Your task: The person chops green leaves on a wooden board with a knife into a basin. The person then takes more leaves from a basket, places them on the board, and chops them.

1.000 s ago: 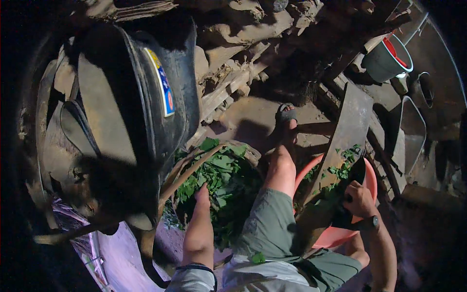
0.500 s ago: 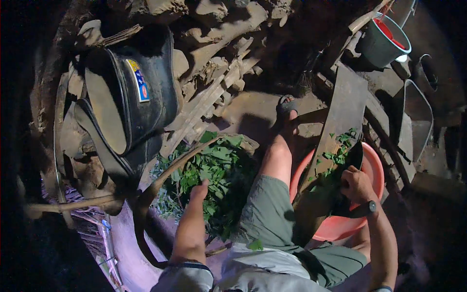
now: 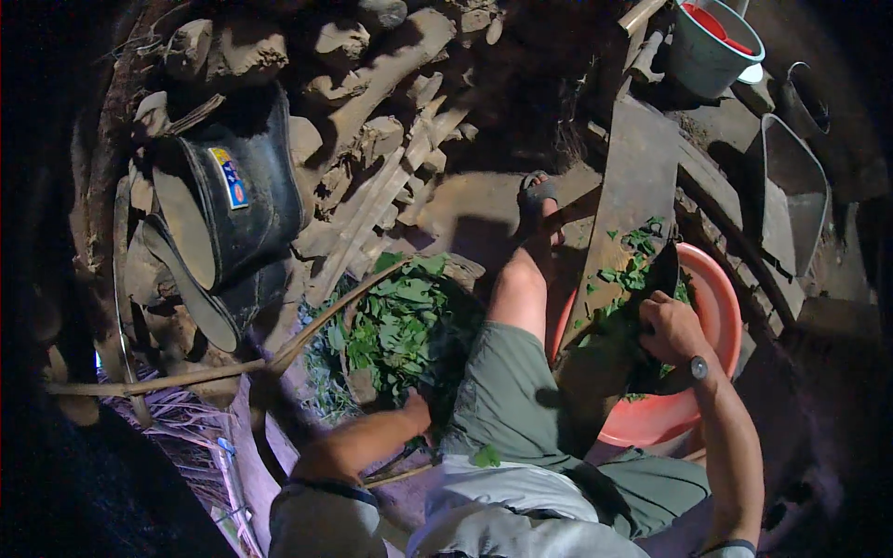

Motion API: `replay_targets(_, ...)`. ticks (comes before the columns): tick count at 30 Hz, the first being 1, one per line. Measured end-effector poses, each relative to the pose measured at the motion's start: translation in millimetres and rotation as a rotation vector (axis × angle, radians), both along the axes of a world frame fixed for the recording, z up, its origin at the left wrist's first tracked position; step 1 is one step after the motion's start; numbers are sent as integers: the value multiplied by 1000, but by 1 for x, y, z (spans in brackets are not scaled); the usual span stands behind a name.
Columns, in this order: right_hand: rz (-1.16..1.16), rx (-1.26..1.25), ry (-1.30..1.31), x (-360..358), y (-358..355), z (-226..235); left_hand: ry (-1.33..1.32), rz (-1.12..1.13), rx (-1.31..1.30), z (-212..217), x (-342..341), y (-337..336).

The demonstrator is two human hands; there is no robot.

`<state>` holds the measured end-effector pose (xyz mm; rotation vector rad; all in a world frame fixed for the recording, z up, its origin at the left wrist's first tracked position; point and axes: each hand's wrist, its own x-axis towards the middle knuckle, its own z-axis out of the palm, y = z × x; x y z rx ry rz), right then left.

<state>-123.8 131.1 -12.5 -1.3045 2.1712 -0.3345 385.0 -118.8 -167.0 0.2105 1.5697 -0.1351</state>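
My left hand [image 3: 418,410] reaches down into a heap of green leaves [image 3: 395,321] lying in a woven basket by my left knee. Its fingers are buried among the leaves, so its grip is hidden. My right hand [image 3: 672,327], a watch on its wrist, is closed around a dark knife [image 3: 663,272]. The knife rests on chopped leaves [image 3: 631,270] on a long wooden board [image 3: 634,177]. This board slopes over a pink plastic basin [image 3: 721,312] beside my right leg.
Two black rubber boots [image 3: 237,209] lie against a pile of firewood [image 3: 391,112] on the left. My sandalled foot [image 3: 537,197] stretches ahead. A white bucket with a red inside [image 3: 712,42] and a metal pan [image 3: 791,191] stand at the upper right.
The view has swung, sliding the boots up and left. My left hand has sunk lower into the near side of the leaves. My right hand has stayed at the board.
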Motion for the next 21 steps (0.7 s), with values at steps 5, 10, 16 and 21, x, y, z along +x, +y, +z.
replay_targets(5, -21, 50, 7, -2, 7, -3, 31, 34, 113, -47, 5, 23)
replay_targets(10, -14, 63, 6, 1, 3, 2, 66, 100, 181, -58, 2, 22)
replay_targets(16, -3, 49, -16, 1, -5, 17, 99, 192, 235, -53, 4, 18)
replay_targets(21, -28, 92, 9, 1, -3, 18, 121, 244, 248, -35, -4, 1)
